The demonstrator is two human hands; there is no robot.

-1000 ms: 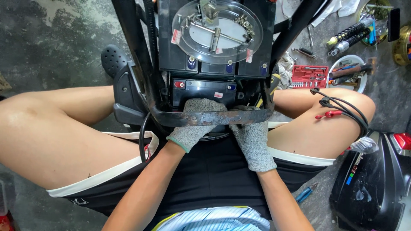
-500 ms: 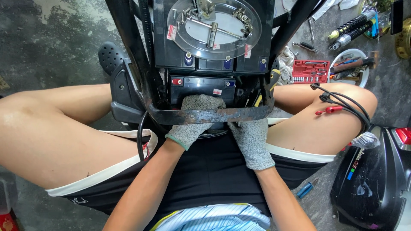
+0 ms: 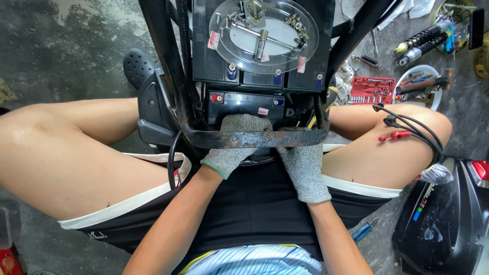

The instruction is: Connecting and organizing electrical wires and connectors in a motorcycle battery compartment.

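Left hand [image 3: 235, 145] in grey glove reaching under rusty frame bar [image 3: 254, 138], touching black battery [image 3: 247, 104], grip unclear, right hand [image 3: 300, 165] pressing below bar, fingers hidden, 2 thighs beside.

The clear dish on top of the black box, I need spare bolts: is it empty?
No, the clear dish holds several bolts and small metal fittings around its rim.
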